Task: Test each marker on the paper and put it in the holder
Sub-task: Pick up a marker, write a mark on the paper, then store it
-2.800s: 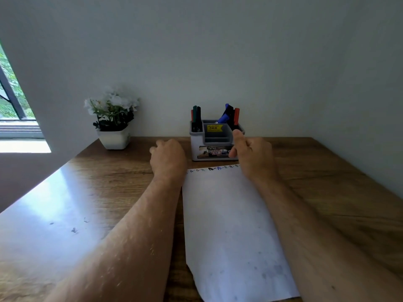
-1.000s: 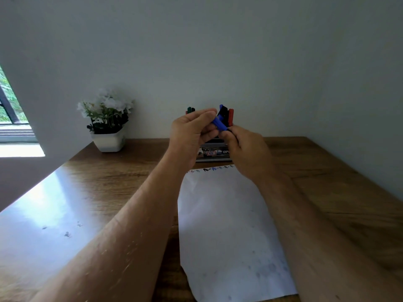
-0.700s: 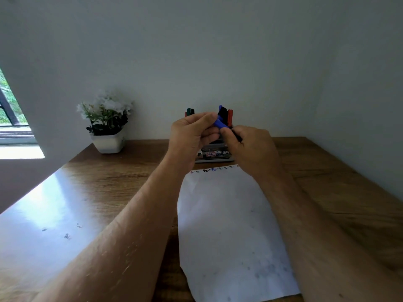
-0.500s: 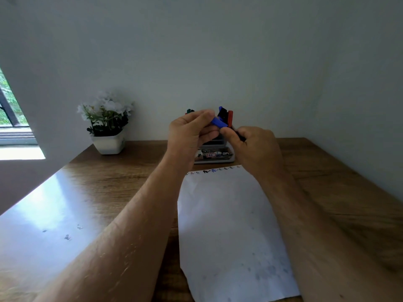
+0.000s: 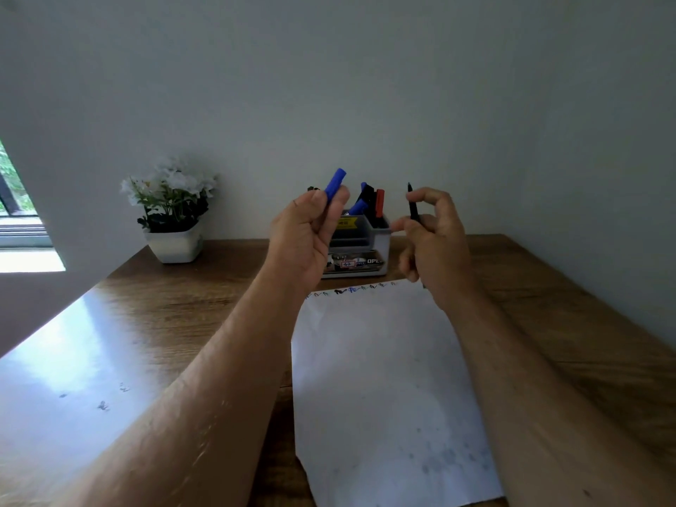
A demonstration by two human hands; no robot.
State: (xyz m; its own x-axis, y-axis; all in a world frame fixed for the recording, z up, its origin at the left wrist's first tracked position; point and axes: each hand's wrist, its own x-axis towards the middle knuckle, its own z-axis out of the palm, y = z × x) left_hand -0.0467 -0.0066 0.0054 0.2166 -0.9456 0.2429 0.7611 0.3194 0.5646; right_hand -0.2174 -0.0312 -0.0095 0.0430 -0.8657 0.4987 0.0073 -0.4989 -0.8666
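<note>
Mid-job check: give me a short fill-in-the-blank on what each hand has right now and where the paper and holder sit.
1. The left hand holds a cap coloured ____.
2. The uncapped marker is held by the ____ hand.
3. The scribbles run along the paper's ____ edge, the one nearest the holder.
4. On the table, the potted flowers stand to the ____ of the holder.

Missing words: blue; right; far; left

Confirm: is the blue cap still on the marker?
No. The left hand holds the blue cap apart from the marker in the right hand.
</note>
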